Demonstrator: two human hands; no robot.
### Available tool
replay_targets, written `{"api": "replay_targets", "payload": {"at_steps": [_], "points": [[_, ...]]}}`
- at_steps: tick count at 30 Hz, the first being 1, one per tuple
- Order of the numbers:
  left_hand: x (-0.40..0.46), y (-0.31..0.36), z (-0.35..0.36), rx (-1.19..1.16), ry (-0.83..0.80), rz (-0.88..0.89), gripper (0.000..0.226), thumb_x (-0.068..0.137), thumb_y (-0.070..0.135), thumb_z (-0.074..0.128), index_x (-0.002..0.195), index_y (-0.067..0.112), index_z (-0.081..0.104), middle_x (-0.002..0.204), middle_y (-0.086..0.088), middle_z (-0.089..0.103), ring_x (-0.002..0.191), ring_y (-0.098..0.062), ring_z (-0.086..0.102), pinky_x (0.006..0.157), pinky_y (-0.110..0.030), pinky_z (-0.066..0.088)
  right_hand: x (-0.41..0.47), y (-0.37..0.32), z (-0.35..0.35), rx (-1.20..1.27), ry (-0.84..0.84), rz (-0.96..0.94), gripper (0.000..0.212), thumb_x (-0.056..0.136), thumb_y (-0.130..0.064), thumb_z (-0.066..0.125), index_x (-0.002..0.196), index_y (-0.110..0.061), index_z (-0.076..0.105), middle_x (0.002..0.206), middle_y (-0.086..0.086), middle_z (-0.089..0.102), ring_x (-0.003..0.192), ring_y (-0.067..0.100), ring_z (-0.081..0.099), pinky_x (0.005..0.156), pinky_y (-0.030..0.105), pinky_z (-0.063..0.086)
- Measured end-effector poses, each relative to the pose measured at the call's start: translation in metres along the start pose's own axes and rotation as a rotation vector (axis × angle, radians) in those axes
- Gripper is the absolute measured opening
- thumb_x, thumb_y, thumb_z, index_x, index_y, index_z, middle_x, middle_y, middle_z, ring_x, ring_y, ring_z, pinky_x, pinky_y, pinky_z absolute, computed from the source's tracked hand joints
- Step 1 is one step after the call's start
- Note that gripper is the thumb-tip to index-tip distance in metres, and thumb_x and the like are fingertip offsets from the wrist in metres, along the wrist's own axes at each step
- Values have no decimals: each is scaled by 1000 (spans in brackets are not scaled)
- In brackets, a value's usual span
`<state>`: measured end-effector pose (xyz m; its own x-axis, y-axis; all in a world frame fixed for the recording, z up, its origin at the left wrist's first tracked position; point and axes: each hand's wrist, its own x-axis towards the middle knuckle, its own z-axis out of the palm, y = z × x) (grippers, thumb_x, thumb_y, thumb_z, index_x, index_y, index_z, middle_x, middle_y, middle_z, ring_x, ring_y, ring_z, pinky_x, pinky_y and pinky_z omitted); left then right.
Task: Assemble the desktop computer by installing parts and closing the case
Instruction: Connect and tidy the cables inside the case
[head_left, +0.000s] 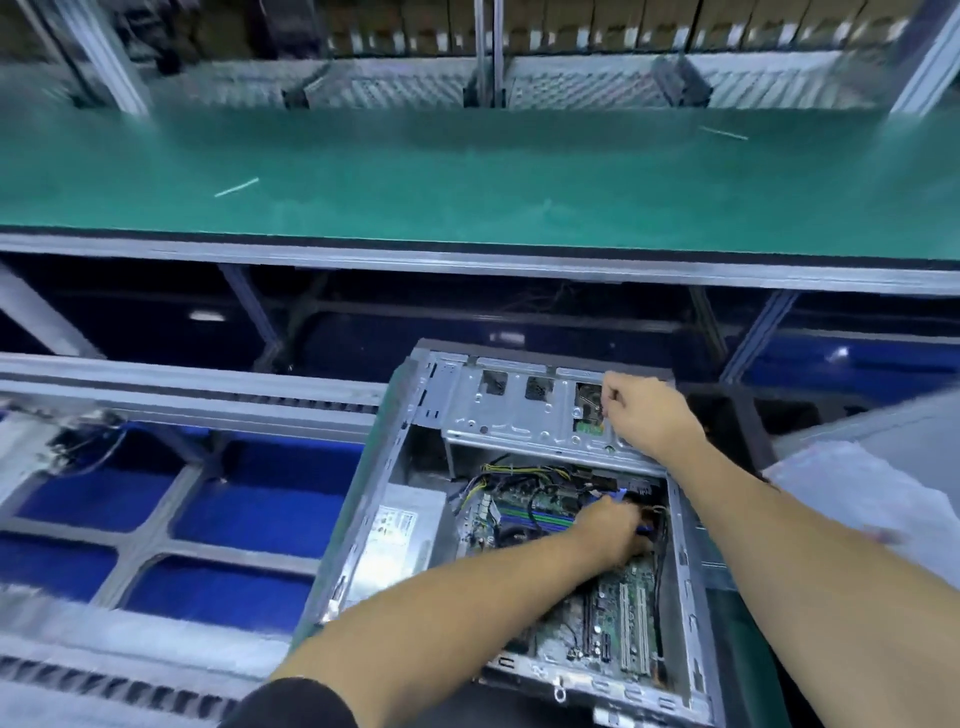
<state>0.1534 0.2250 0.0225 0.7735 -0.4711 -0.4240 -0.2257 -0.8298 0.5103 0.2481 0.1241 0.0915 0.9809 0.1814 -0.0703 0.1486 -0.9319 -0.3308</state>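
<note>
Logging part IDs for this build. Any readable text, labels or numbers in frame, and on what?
None can be read.
Power supply label: printed lines and marks, too blurred to read.
Motherboard: any markings too small to read.
Boxes on the far shelf: pale labels, blurred.

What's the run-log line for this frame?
case: open | left hand: inside, at blue cable | right hand: on drive cage | grip: unclear
</note>
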Motion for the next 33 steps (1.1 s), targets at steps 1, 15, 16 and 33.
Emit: {"api": "replay_targets", "payload": {"at_steps": [1,15,16,33], "points": [[-3,1,-6,23,-37,26,39,100,24,65,119,-10,61,120,-33,63,113,-43,61,94,-44,48,0,0,-1,10,4,14,14,92,-15,41,84,-22,50,71,-3,64,70,27,60,70,41,53],[-72,-94,-176,558,258,453,47,97,51,60,138,27,56,136,2,56,126,-19,45,107,-35,37,-57,-14,12,-51,283,454,46,92,-25,64,132,-7,48,129,21,46,117,41,45,95,50,41],[-70,-106,-182,608,211,412,57,97,57,57,145,26,50,144,0,49,131,-21,43,108,-34,34,-66,-16,15,9,269,544,46,95,-28,60,133,-5,45,132,23,46,120,42,45,95,51,42],[-62,-135,-150,1101,81,353,78,95,-14,50,158,3,8,166,-21,5,151,-48,17,108,-68,39,-61,-15,17,297,216,580,23,99,4,37,121,-1,44,107,22,62,85,34,57,70,40,44]]}}
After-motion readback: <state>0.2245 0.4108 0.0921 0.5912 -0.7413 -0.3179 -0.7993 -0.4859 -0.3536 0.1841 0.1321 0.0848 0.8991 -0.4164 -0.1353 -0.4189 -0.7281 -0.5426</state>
